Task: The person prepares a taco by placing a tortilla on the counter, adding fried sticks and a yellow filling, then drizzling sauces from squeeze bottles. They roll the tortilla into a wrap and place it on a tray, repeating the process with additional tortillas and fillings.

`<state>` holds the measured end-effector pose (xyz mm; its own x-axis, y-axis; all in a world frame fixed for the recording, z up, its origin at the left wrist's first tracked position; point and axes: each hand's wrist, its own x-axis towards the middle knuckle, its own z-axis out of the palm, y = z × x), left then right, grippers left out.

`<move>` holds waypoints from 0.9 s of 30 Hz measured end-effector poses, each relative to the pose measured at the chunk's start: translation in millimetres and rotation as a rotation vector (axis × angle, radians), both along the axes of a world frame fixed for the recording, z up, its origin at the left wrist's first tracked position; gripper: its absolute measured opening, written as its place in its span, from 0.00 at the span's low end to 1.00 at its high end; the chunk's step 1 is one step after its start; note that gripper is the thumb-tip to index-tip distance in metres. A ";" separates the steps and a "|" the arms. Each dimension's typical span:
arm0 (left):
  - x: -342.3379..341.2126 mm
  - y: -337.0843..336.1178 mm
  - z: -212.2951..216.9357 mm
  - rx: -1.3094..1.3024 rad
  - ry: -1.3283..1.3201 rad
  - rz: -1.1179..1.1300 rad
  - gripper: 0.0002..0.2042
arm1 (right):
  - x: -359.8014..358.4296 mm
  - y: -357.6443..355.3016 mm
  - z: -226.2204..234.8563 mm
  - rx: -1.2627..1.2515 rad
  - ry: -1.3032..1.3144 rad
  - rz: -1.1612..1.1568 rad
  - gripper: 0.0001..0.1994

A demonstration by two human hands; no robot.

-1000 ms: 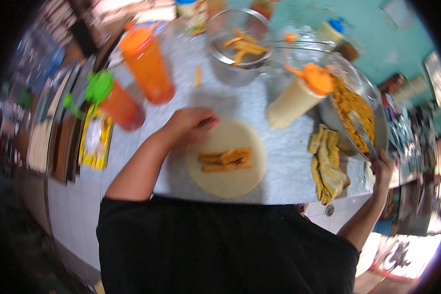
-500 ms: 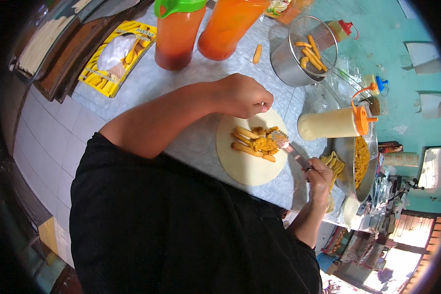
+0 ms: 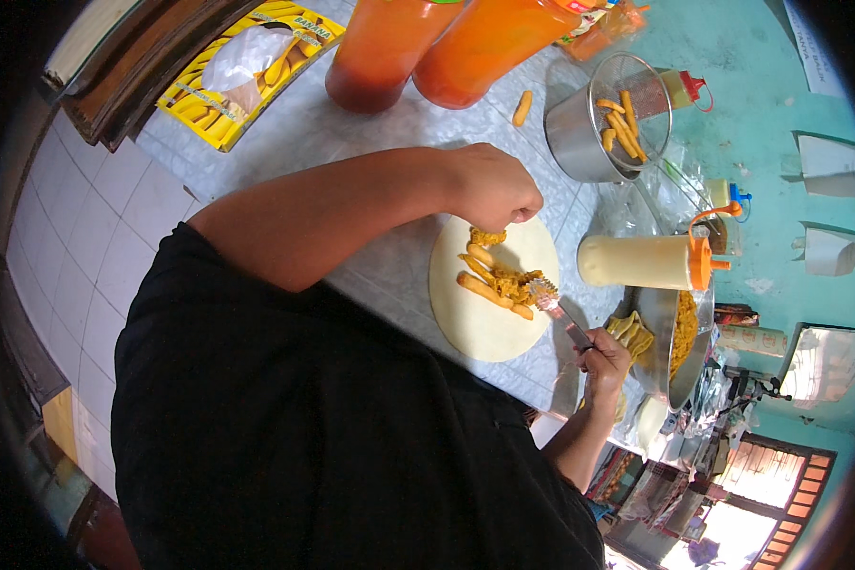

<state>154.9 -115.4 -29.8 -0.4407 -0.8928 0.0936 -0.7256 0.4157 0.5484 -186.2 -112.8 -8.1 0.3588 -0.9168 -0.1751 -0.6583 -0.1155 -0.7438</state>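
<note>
A round, flat sheet of pale dough (image 3: 480, 332) lies on the table in front of me. On it are long fried sticks (image 3: 484, 291) and clumps of shredded orange-brown filling (image 3: 515, 283); another small clump sits at the dough's far edge, under my left hand. My left hand (image 3: 497, 185) is closed above that edge, fingers curled down; anything in them is hidden. With my right hand (image 3: 601, 361) I grip a metal fork (image 3: 562, 318) by its handle. Its head touches the filling near the dough's right side.
Behind stand orange-filled containers (image 3: 380, 57), a steel pot (image 3: 579, 142) with a strainer of fried sticks, and one loose stick (image 3: 522, 108). To the right are a cream-coloured squeeze bottle (image 3: 636, 261), a steel bowl (image 3: 654, 328) of filling and a yellowish cloth (image 3: 630, 334). A yellow packet (image 3: 209, 112) lies far left.
The view has shifted a little. My left hand stays closed over the dough's far edge, where a filling clump now shows beneath it. The fork head has shifted slightly on the filling.
</note>
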 end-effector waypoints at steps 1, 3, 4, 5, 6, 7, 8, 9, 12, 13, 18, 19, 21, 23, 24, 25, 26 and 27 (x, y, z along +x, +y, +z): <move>0.4 -1.2 -2.1 -0.008 -0.004 -0.001 0.07 | -0.7 1.0 -0.4 -0.050 0.032 0.009 0.08; 0.8 -2.6 -3.2 -0.005 -0.009 0.003 0.06 | 0.4 3.2 -1.3 -0.150 0.099 0.024 0.08; 1.9 -2.0 -1.3 0.008 -0.013 0.011 0.06 | 4.8 5.1 -1.9 -0.273 0.163 0.058 0.08; 2.1 -2.0 -0.2 0.021 -0.016 0.019 0.06 | 12.2 8.2 -0.2 -0.395 0.227 0.091 0.09; 1.2 -2.9 -1.1 0.011 -0.014 0.015 0.06 | 18.1 10.7 2.9 -0.518 0.291 0.124 0.09; 1.2 -3.4 -2.9 0.002 -0.009 0.015 0.06 | 22.8 11.6 7.7 -0.584 0.348 0.164 0.09; 1.3 -3.6 -3.9 -0.008 -0.005 0.016 0.06 | 27.3 12.7 13.5 -0.650 0.404 0.205 0.09; 1.8 -3.4 -3.7 -0.010 -0.007 0.017 0.06 | 31.3 13.5 19.0 -0.716 0.460 0.245 0.09; 2.0 -2.2 -3.2 -0.014 -0.015 0.021 0.06 | 40.0 15.3 33.4 -0.824 0.502 0.325 0.11; 1.5 -2.5 -2.5 -0.012 -0.021 0.017 0.06 | 44.0 16.8 38.4 -0.850 0.511 0.343 0.11; 1.0 -1.9 -2.4 -0.002 -0.020 0.003 0.07 | 56.0 20.5 57.1 -0.912 0.573 0.425 0.12; 0.9 -1.7 -0.6 0.012 -0.022 0.003 0.07 | 55.2 19.4 56.9 -0.915 0.561 0.423 0.12; 0.9 -0.8 0.9 0.032 -0.028 0.003 0.07 | 53.0 16.5 55.1 -0.919 0.537 0.421 0.11; 0.6 -1.0 2.6 0.040 -0.044 -0.002 0.07 | 54.0 15.1 52.3 -0.882 0.499 0.424 0.11; 0.4 -1.6 0.9 0.036 -0.033 0.000 0.07 | 54.3 14.5 50.9 -0.863 0.480 0.427 0.11; 0.2 -2.2 -1.5 0.029 -0.021 0.000 0.07 | 52.8 12.9 51.5 -0.852 0.471 0.391 0.11; 0.8 -2.4 -2.8 0.023 -0.009 0.000 0.07 | 49.8 9.6 53.2 -0.841 0.462 0.357 0.10; 2.2 -2.8 -3.1 0.007 -0.014 0.010 0.07 | 46.7 6.0 55.0 -0.831 0.452 0.323 0.10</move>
<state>157.1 -118.2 -33.0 -0.4328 -0.8979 0.0809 -0.7373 0.4042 0.5413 -139.5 -106.8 46.9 0.6702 -0.6808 0.2955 -0.7050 -0.7084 -0.0333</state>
